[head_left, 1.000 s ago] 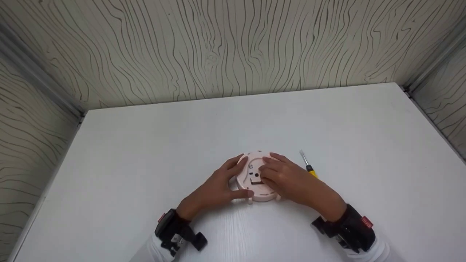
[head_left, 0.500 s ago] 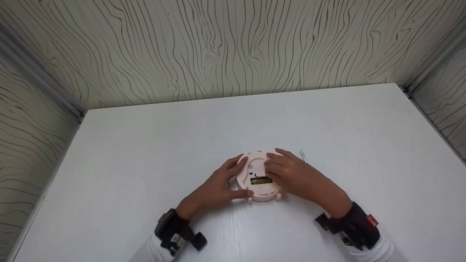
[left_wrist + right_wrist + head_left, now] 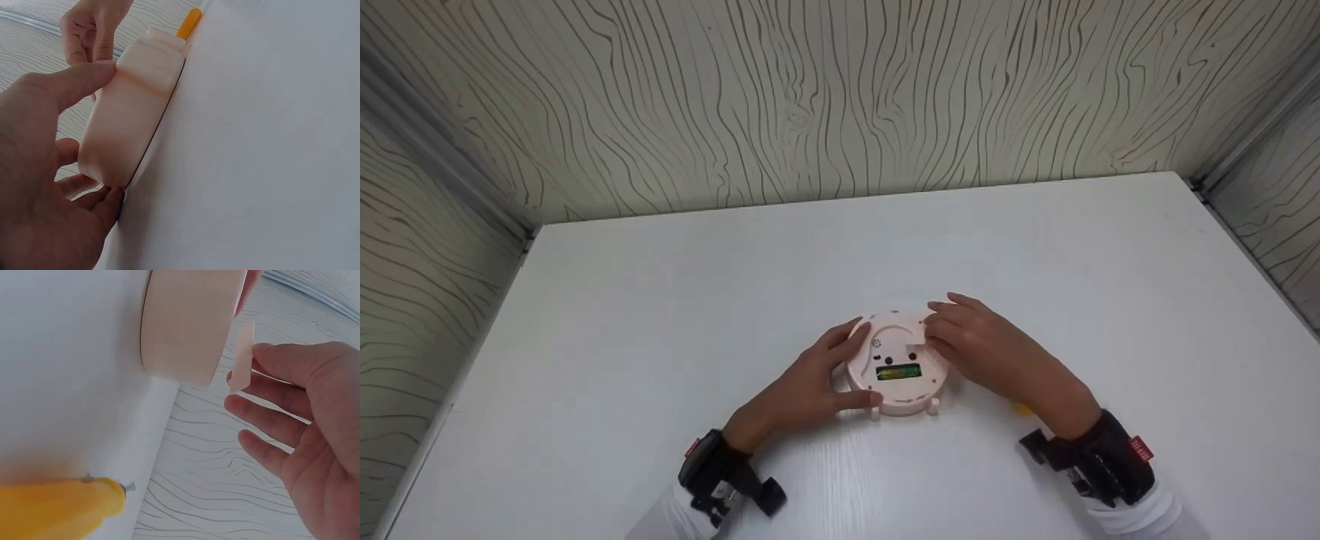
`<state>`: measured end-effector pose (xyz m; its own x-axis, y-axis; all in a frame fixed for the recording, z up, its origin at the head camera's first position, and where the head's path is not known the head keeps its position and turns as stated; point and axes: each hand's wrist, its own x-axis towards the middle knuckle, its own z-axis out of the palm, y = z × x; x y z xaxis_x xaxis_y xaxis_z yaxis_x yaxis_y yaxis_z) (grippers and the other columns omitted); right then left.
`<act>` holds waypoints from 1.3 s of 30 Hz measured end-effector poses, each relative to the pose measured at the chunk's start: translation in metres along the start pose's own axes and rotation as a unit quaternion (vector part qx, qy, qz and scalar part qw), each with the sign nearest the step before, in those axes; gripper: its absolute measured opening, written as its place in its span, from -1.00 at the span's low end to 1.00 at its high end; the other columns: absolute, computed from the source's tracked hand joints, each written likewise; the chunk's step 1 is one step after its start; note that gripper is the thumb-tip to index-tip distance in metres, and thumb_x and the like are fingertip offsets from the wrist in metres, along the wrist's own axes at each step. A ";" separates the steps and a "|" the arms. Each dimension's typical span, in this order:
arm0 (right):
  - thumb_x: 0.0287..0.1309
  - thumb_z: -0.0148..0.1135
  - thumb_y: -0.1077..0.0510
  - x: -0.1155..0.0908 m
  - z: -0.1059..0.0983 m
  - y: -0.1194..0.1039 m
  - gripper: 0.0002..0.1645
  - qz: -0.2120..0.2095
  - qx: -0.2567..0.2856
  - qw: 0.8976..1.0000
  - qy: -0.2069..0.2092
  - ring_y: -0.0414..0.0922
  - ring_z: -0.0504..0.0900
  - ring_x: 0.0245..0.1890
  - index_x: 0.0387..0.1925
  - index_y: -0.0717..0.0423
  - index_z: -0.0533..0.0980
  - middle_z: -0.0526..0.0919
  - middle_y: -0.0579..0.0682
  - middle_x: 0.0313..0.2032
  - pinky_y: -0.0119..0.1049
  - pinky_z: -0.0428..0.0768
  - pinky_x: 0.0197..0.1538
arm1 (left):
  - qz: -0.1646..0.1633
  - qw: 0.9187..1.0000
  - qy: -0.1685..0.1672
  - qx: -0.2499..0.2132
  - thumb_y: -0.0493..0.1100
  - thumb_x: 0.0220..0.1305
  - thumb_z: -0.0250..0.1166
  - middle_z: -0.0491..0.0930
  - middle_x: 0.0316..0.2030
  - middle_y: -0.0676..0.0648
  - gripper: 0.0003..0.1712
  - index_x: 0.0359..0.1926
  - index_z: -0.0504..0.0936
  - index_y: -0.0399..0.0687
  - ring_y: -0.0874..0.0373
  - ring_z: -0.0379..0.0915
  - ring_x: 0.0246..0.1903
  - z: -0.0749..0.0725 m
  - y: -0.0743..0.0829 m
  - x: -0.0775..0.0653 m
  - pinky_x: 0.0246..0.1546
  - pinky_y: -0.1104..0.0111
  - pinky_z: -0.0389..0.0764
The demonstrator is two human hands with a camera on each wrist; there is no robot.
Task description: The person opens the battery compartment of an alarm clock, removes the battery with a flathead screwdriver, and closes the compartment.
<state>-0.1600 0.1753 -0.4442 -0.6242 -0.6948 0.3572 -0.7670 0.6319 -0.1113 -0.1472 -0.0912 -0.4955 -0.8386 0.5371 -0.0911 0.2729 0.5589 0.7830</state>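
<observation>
A round pale pink clock (image 3: 892, 334) lies face down on the white table, its small feet toward me. My left hand (image 3: 808, 384) grips its left side, thumb near the lower edge and fingers round the upper edge. In the back, the battery compartment is uncovered and a green-gold battery (image 3: 898, 372) shows inside. Above the clock's right part my right hand (image 3: 994, 352) pinches the small pink battery cover (image 3: 243, 360) between thumb and index finger, apart from the clock. The other right fingers are spread loosely in the right wrist view.
A screwdriver with a yellow handle (image 3: 62, 509) lies right of the clock; in the head view my right arm hides most of it. The white table (image 3: 697, 300) ends at wood-patterned panels (image 3: 825, 97) behind and at the sides.
My right hand has lifted the battery cover off and moved it right and up, which exposes the battery. The right forearm now covers the screwdriver. The left hand and clock have stayed put.
</observation>
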 end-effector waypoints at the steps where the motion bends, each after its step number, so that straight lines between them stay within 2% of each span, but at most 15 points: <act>1: 0.07 0.38 0.29 0.000 -0.001 0.002 -0.86 0.002 -0.001 1.000 0.002 0.02 0.67 0.05 -0.28 0.13 0.64 0.74 -0.01 -0.25 -0.01 0.50 0.26 | -0.001 1.000 0.000 0.001 0.38 0.07 0.33 -0.05 0.52 0.15 0.09 0.51 -0.03 0.35 0.11 -0.09 0.51 0.000 0.000 0.000 0.44 0.04 0.19; 11: 0.06 0.37 0.34 -0.007 -0.008 0.020 -0.89 0.044 -0.014 0.999 0.005 0.02 0.68 0.01 -0.35 0.15 0.62 0.72 0.03 -0.28 0.01 0.50 0.25 | -0.001 1.000 0.000 0.006 0.37 0.07 0.33 -0.06 0.52 0.14 0.09 0.52 -0.04 0.34 0.09 -0.10 0.51 0.001 0.000 0.000 0.44 0.03 0.17; 17: 0.00 0.40 0.39 -0.012 -0.015 0.032 -0.85 0.053 -0.027 0.998 0.014 -0.07 0.67 -0.22 -0.34 0.20 0.64 0.69 0.02 -0.35 -0.02 0.55 0.19 | 0.002 1.000 0.001 0.004 0.35 0.08 0.34 -0.05 0.52 0.14 0.09 0.52 -0.02 0.32 0.09 -0.09 0.51 0.000 0.000 0.000 0.45 0.03 0.17; 19: 0.00 0.40 0.39 -0.014 -0.017 0.036 -0.85 0.060 -0.029 0.998 0.016 -0.11 0.64 -0.30 -0.33 0.20 0.64 0.67 0.00 -0.38 -0.11 0.63 0.09 | 0.002 1.000 0.001 0.003 0.35 0.07 0.34 -0.06 0.52 0.14 0.09 0.52 -0.02 0.32 0.09 -0.09 0.51 0.000 0.000 0.000 0.45 0.04 0.16; 24: 0.06 0.38 0.33 -0.021 -0.017 0.046 -0.89 0.106 -0.037 0.994 0.018 -0.07 0.66 -0.28 -0.31 0.18 0.65 0.70 0.04 -0.35 -0.22 0.71 -0.17 | -0.002 1.000 0.002 0.005 0.38 0.06 0.33 -0.06 0.52 0.17 0.09 0.51 -0.03 0.37 0.10 -0.09 0.51 0.001 0.000 0.000 0.45 0.03 0.17; 32: 0.04 0.38 0.35 -0.035 -0.015 0.068 -0.86 0.172 -0.036 0.984 0.013 0.03 0.67 -0.27 -0.29 0.22 0.67 0.73 0.12 -0.31 -0.08 0.70 -0.16 | -0.004 1.000 0.000 0.008 0.42 0.05 0.31 -0.08 0.53 0.16 0.09 0.51 -0.05 0.41 0.08 -0.10 0.51 0.002 -0.002 0.000 0.44 0.01 0.18; 39: 0.04 0.36 0.37 -0.048 -0.016 0.087 -0.87 0.194 -0.022 0.981 0.016 0.07 0.66 -0.26 -0.30 0.24 0.67 0.73 0.13 -0.31 -0.01 0.68 -0.18 | 0.001 1.000 0.004 0.003 0.40 0.05 0.32 -0.05 0.52 0.16 0.10 0.51 -0.03 0.37 0.10 -0.09 0.51 0.000 -0.002 -0.001 0.45 0.04 0.17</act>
<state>-0.1942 0.2687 -0.4565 -0.8625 -0.3879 0.3250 -0.4647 0.8614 -0.2051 -0.1466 -0.0922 -0.4969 -0.8420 0.5327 -0.0854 0.2766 0.5621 0.7794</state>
